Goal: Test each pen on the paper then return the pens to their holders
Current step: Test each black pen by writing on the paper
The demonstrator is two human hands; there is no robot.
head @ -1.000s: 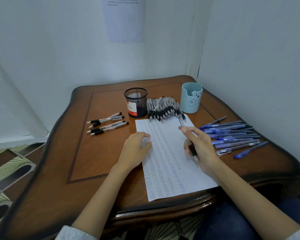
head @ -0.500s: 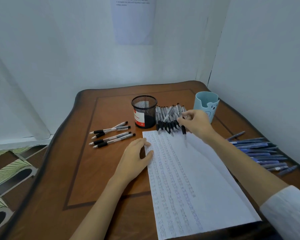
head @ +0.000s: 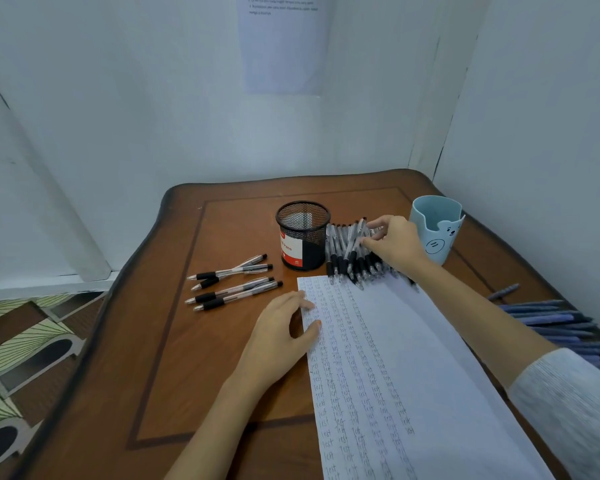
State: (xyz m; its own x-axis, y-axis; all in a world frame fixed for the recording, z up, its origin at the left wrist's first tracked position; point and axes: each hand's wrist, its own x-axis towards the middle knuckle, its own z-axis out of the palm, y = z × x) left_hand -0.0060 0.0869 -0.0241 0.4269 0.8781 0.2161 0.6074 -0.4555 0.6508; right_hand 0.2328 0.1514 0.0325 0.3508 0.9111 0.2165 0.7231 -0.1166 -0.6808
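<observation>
A white paper [head: 413, 358] covered in columns of handwritten words lies on the wooden table [head: 187, 375]. My left hand [head: 278, 337] rests flat on its left edge. My right hand [head: 395, 242] reaches over a row of black pens [head: 342, 252] above the paper, thumb and fingers pinching one pen in that row. A black mesh holder [head: 302, 233] stands left of the row and a light-blue cup holder [head: 435, 233] right of it. Several more black pens [head: 234, 284] lie at the left. Blue pens [head: 555, 323] lie at the right edge.
White walls close the table in at the back and right, with a printed sheet [head: 284, 43] taped to the back wall. Patterned floor [head: 21, 341] shows beyond the table's left edge. Bare wood lies in front of my left hand.
My right hand carried a black pen from the paper's right side up to the row of black pens. The camera tilted up and closer. My left hand stayed on the paper.
</observation>
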